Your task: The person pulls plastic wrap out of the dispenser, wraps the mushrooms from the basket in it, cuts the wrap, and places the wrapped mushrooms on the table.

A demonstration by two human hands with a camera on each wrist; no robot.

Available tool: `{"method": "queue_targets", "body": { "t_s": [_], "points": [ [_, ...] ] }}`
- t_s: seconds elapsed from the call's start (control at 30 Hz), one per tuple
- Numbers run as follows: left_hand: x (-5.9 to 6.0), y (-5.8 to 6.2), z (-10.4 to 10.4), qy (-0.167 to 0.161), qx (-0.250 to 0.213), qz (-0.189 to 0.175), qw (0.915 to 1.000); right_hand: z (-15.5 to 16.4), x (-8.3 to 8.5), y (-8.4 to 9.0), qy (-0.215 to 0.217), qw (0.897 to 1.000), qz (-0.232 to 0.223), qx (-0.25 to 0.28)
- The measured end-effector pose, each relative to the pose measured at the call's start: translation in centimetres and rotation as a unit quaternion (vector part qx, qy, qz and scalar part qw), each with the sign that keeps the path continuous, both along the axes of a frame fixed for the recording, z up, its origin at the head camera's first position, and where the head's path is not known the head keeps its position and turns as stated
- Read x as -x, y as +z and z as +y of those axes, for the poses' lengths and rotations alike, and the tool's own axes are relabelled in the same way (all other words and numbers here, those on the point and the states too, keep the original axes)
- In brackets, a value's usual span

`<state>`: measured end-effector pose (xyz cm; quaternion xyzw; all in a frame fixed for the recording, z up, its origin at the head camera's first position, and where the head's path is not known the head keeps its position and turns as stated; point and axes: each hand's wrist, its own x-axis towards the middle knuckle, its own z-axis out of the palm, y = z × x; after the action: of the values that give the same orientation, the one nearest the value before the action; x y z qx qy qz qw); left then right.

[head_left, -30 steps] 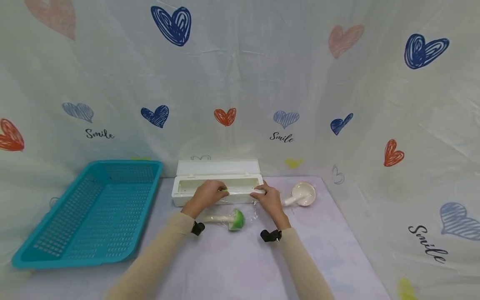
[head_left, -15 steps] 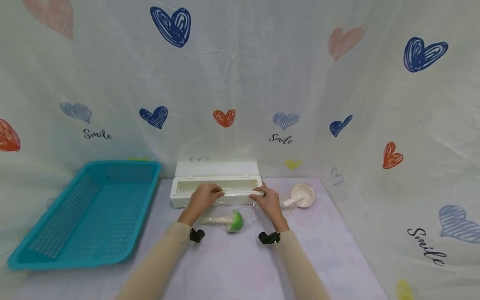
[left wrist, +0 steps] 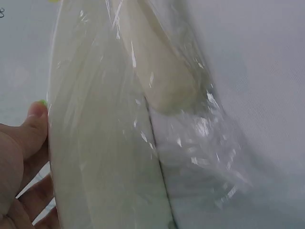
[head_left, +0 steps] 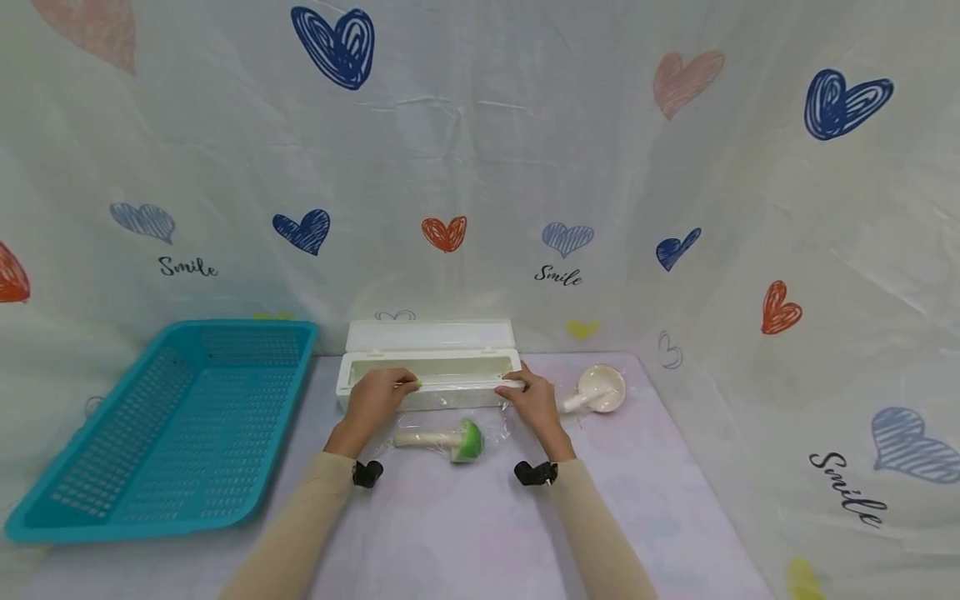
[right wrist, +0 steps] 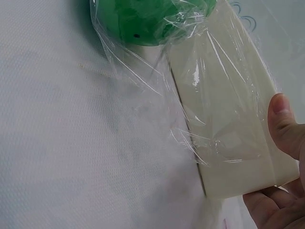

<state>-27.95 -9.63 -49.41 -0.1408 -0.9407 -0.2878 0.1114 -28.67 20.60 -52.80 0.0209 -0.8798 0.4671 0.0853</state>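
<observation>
A long white cling film box point(head_left: 450, 400) stands at the back of the table with its lid point(head_left: 431, 335) tipped up. At its front top edge, my left hand point(head_left: 372, 402) pinches a small yellow-green slider point(head_left: 417, 383), left of the middle. My right hand point(head_left: 536, 404) grips the box's right end, thumb on the edge and fingers around the end. Clear film point(left wrist: 200, 129) hangs over the front and onto the table. Just in front lies a film-covered piece with a thick pale handle and a rounded green head point(head_left: 468, 442), like a ladle or toy mushroom.
A white ladle point(head_left: 602, 388) in clear film lies right of the box. On the left stands a large teal plastic basket point(head_left: 285, 450). A curtain point(head_left: 480, 167) with printed hearts rises behind the table and along its right side.
My left hand has slid left along the box's front edge, and the yellow-green slider has moved with it. My right hand keeps its grip on the right end.
</observation>
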Motion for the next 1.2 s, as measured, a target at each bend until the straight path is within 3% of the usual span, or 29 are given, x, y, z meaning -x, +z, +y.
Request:
{"method": "queue_targets", "body": {
  "t_s": [0.13,0.23,0.5,0.6,0.73,0.97,1.2],
  "points": [
    [-0.4,-0.3,-1.9,0.026,0.019,0.047,0.9984,-0.1,0.0,-0.1,0.001,1.0,0.007,-0.008],
    [-0.5,-0.5,-2.9,0.039,0.019,0.056,0.9974,-0.1,0.0,-0.2,0.0,1.0,0.009,-0.009],
    [-1.3,-0.9,-4.0,0.077,-0.047,0.038,0.9952,-0.2,0.3,0.1,0.001,1.0,0.006,-0.012],
    [-1.7,-1.2,-4.3,0.099,-0.086,0.024,0.9911,-0.2,0.1,0.1,0.001,1.0,0.008,-0.015],
    [-2.3,-1.6,-4.8,0.135,-0.12,0.033,0.983,0.0,-0.3,0.1,-0.007,1.0,0.004,-0.014],
    [-2.7,-1.6,-5.4,0.164,-0.141,0.055,0.9748,0.1,-0.4,0.0,-0.009,1.0,0.005,-0.023],
    [-2.9,-1.8,-5.9,0.191,-0.166,0.024,0.9673,-0.2,-0.2,-0.2,-0.004,1.0,0.009,-0.025]
  ]
}}
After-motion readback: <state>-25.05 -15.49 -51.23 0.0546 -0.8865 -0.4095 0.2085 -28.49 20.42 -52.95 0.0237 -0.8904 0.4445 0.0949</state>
